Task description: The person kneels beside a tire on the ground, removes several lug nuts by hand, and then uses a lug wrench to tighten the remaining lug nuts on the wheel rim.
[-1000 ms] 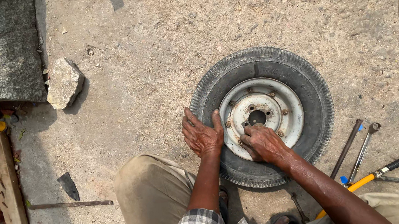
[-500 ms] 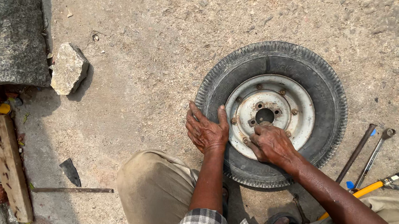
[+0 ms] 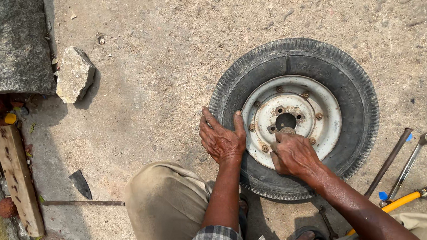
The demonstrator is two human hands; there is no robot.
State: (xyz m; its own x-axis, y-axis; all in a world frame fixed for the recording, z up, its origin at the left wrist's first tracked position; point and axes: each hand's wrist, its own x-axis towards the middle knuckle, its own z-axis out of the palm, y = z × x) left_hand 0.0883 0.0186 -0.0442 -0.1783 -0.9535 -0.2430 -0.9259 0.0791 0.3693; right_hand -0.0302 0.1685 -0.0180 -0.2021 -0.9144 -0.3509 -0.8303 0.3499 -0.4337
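A small black tyre [image 3: 358, 88] on a pale metal rim [image 3: 325, 121] lies flat on the sandy ground in front of me. My left hand [image 3: 221, 138] presses flat on the tyre's left side, fingers spread, thumb against the rim's edge. My right hand [image 3: 293, 154] rests on the rim's lower part, fingers curled around something small near the hub hole [image 3: 285, 121]; what it pinches is hidden. Bolts ring the rim.
Long metal rods [image 3: 390, 161] and a yellow-handled tool [image 3: 407, 199] lie on the ground to the right. A rock [image 3: 74, 74] and a concrete slab [image 3: 4, 45] are at upper left, a wooden plank [image 3: 19, 178] and a thin metal bar [image 3: 83, 202] at left.
The view shifted, so the tyre sits further right in frame. My right hand moved slightly up toward the hub; the left hand stayed on the tyre.
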